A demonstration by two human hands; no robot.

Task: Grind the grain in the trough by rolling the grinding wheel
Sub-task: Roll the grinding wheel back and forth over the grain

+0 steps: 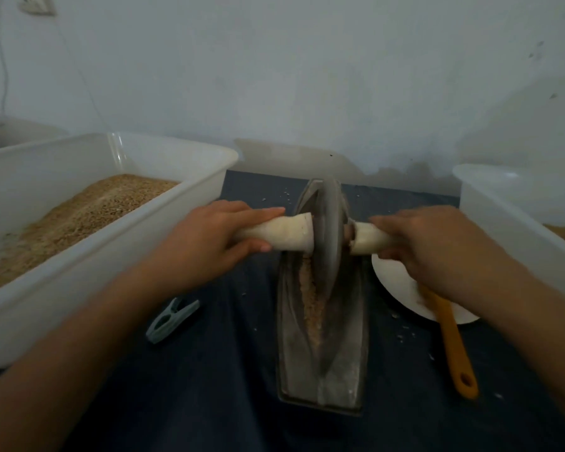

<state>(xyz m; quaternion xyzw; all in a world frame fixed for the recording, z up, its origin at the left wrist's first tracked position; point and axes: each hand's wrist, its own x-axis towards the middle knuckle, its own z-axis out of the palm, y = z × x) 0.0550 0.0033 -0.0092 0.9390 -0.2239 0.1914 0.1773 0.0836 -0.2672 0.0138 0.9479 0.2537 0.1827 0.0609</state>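
Beside trough (pixel 320 363) holding grain (pixel 312 298): tub (pixel 111 230) of meal (pixel 88 207).

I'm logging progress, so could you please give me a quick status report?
Left hand and right hand grip the grinding wheel handles. Wheel stands in the trough, grain beneath. Nothing blocking the trough.

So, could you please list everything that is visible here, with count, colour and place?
grinding wheel: one, grey metal, standing in the trough
handles: two, white-wrapped, either side of the wheel
trough: one, grey, centre of the dark cloth
grain: brownish, in the trough groove
tubs: two, white plastic, left one holding grain, right one at the edge
clothespin: one, pale green, beside the left tub
plate: one, white, right of the trough
spatula: one, orange, lying across the plate rim
left hand: grips left handle
right hand: grips right handle
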